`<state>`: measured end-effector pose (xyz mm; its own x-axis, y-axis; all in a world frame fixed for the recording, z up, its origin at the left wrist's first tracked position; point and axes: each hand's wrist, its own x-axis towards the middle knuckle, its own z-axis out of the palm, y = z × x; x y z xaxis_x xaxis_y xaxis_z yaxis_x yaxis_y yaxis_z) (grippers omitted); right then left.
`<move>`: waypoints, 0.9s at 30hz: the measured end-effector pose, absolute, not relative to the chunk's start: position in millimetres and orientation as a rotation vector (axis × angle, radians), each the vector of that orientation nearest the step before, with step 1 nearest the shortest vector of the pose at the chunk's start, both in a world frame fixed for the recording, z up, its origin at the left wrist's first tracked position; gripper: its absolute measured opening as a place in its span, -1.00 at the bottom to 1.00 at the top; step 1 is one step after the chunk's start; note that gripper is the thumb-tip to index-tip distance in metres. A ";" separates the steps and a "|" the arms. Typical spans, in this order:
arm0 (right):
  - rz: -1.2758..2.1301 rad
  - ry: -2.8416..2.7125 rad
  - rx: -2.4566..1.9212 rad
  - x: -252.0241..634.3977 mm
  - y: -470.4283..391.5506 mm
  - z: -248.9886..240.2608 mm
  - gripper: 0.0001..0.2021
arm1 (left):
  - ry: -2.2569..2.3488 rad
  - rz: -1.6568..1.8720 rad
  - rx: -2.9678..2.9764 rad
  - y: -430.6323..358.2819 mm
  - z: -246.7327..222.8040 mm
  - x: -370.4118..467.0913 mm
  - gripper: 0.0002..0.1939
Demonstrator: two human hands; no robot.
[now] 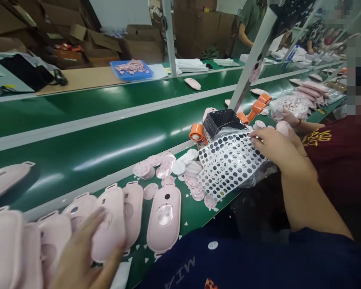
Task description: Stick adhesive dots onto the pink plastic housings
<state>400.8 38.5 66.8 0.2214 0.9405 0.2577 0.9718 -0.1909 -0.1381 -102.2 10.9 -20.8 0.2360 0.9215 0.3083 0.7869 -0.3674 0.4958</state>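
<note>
My left hand [84, 253] is at the lower left, a little blurred, its fingers apart over a pink oval case [110, 224] in a leaning row of similar cases. Whether it grips that case is unclear. At the right, my right hand [269, 144] has thumb and fingertips pinched at the upper edge of a white sheet of black round stickers [228, 164], which lies on clear plastic. Between the hands, one pink case [164, 218] with a black dot and a clear round window lies flat. Pink round discs [165, 164] are piled behind it.
A green conveyor [108, 132] runs behind the worktop. Orange tape dispensers [197, 133] stand beside a black box [221, 122] and a slanted metal post [249, 68]. Another person's hand [289, 118] is at the right near plastic bags. A blue tray [117, 74] sits across the conveyor.
</note>
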 end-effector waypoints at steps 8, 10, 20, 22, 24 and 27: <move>-0.267 -2.178 -2.275 371.1 54.5 78.2 -0.78 | 0.476 0.668 2.816 55.9 41.9 133.9 -0.37; -0.275 -2.426 -2.245 368.9 57.8 84.0 -0.77 | 0.542 0.476 2.835 63.7 41.7 177.4 -0.28; -0.250 -2.586 -2.258 369.7 71.0 86.7 -0.75 | 0.606 0.027 2.874 64.3 52.5 203.3 -0.20; -0.240 -2.542 -2.265 371.9 72.9 86.5 -0.75 | 0.600 0.039 2.882 64.9 53.0 204.3 -0.21; -0.197 -2.399 -2.277 376.4 76.4 85.6 -0.76 | 0.594 0.042 2.897 65.3 52.8 205.9 -0.22; 0.031 -2.112 -2.240 385.1 83.1 83.9 -0.81 | 0.593 0.015 2.909 66.0 53.4 206.8 -0.22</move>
<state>385.1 83.1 83.9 0.0600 0.9978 0.0284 0.9965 -0.0582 -0.0593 206.8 66.0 53.4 0.9207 0.3894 -0.0247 0.3877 -0.9059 0.1705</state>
